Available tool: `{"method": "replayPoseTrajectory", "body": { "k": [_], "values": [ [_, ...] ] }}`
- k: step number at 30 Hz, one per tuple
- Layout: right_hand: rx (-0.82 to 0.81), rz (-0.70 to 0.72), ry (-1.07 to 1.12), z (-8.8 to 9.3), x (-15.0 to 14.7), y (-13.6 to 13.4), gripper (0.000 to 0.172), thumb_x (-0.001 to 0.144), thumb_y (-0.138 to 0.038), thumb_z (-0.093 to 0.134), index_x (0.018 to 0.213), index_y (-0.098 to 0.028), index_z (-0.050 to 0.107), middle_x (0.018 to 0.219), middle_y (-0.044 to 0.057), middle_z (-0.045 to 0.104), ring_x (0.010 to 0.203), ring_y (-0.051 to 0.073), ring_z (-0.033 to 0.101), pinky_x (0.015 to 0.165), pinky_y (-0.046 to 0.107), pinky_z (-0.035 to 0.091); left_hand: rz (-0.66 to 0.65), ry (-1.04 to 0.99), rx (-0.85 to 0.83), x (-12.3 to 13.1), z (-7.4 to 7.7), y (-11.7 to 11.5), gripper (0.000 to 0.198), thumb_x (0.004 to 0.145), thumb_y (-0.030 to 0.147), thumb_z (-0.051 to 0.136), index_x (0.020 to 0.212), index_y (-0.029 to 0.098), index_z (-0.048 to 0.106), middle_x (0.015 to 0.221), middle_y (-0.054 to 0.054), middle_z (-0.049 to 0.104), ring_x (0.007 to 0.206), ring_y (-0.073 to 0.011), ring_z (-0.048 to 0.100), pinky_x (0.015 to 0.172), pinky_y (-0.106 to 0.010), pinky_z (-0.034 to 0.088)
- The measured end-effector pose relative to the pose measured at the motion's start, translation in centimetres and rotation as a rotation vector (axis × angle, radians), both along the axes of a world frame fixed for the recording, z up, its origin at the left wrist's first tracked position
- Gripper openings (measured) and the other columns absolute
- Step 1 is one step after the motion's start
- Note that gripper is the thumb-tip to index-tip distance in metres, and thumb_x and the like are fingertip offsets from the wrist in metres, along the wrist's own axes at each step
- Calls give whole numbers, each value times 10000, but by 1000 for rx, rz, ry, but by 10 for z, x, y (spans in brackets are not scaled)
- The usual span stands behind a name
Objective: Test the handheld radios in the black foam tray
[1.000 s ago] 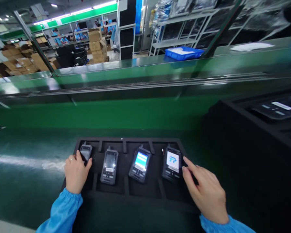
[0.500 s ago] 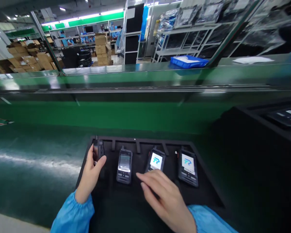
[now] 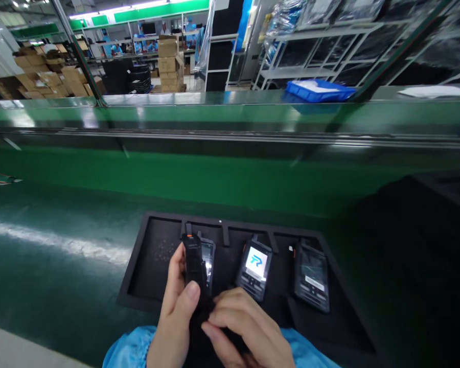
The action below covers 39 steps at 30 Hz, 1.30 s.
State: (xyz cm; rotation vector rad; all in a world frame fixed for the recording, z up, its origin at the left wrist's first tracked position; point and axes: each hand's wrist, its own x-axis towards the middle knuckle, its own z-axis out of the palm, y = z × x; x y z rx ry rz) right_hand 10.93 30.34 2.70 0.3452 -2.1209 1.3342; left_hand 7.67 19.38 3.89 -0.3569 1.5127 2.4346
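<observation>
My left hand (image 3: pixel 178 312) is wrapped round a black handheld radio (image 3: pixel 193 260), tilted so its side and an orange spot at the top show. The fingers of my right hand (image 3: pixel 245 324) are bent together at the radio's lower end; what they pinch, if anything, is hidden. Behind the held radio, a second radio (image 3: pixel 208 255) is partly covered. Further right in the black tray (image 3: pixel 132 276) lies a radio with a lit white screen and blue logo (image 3: pixel 256 268). At the right end is a radio with a darker screen (image 3: pixel 312 276).
A large black tray or case (image 3: pixel 444 189) stands on the right. Behind the green bench (image 3: pixel 80 214) runs a raised ledge with a blue bin (image 3: pixel 320 90) and white sheets. Thin wires (image 3: pixel 0 177) lie at the far left. Cartons and people in blue are in the background.
My left hand has lifted the leftmost radio out of its compartment and moved right and nearer. My right hand has come to its lower end. The rightmost radio's screen has gone from logo to darker.
</observation>
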Motion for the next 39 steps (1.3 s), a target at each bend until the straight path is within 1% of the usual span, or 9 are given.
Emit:
{"method": "replayPoseTrajectory", "body": {
  "k": [4, 10, 18, 26, 29, 32, 34, 36, 39],
  "values": [
    [29, -49, 3, 1, -3, 3, 52, 907, -191, 599, 886, -238, 594, 722, -10, 624, 647, 140, 619, 580, 253, 558, -9, -71, 169, -2, 5, 2, 568, 716, 483, 829, 1216, 271, 662, 1341, -46, 635, 1317, -271, 518, 1095, -352, 432],
    [137, -100, 65, 2, -1, 3, 175, 860, -105, 581, 963, -238, 630, 762, 9, 664, 643, 146, 633, 559, 248, 576, 53, -36, 96, 1, 3, 4, 662, 697, 518, 835, 1279, 290, 616, 1343, -52, 631, 1324, -286, 511, 1103, -363, 435],
    [200, -215, 39, -10, 5, -3, 320, 819, -178, 580, 1085, -351, 619, 831, 44, 659, 696, 240, 644, 563, 380, 588, 85, -29, 152, 5, -1, 3, 689, 705, 493, 834, 1310, 291, 572, 1351, -63, 609, 1327, -296, 507, 1073, -346, 480],
    [539, -228, 176, -7, 5, 6, 335, 756, -145, 571, 1051, -280, 653, 916, 33, 757, 802, 257, 711, 726, 398, 656, 101, 10, 91, 4, 5, 7, 926, 743, 492, 802, 1502, 440, 274, 1199, 25, 666, 1120, -176, 639, 959, -217, 501],
    [370, -109, 73, -2, 1, 16, 316, 887, -319, 577, 1193, -291, 645, 1010, 52, 740, 873, 243, 721, 758, 355, 656, 91, -6, 86, 5, 8, 7, 947, 746, 548, 779, 1513, 431, 236, 1249, 17, 670, 1205, -194, 607, 976, -218, 491],
    [-59, 182, -289, 0, -6, 24, 625, 930, -567, 545, 1489, -349, 372, 1321, 97, 627, 1110, 253, 678, 846, 342, 628, 100, 3, 93, 5, 10, 4, 983, 738, 593, 765, 1511, 473, 169, 1256, 15, 679, 1217, -228, 610, 999, -295, 507],
    [-358, 466, -519, -2, -9, 24, 708, 920, -565, 583, 1521, -417, 239, 1542, 68, 417, 1312, 256, 538, 996, 382, 542, 111, 10, 87, 5, 10, 4, 1004, 724, 604, 770, 1506, 492, 151, 1294, 3, 662, 1253, -264, 587, 1063, -378, 477],
    [-575, 693, -620, -7, -12, 20, 736, 894, -508, 660, 1499, -464, 244, 1622, 12, 241, 1425, 249, 372, 1122, 418, 396, 108, 13, 82, 4, 10, 4, 1000, 729, 604, 766, 1508, 486, 151, 1338, -12, 637, 1321, -276, 525, 1148, -428, 385],
    [-729, 722, -623, -12, -13, 14, 748, 865, -403, 722, 1478, -469, 299, 1612, -12, 250, 1460, 219, 267, 1171, 404, 264, 68, 30, 90, 2, 7, 2, 1009, 740, 554, 779, 1511, 485, 132, 1322, -24, 642, 1335, -280, 508, 1175, -462, 334]
  ]
}}
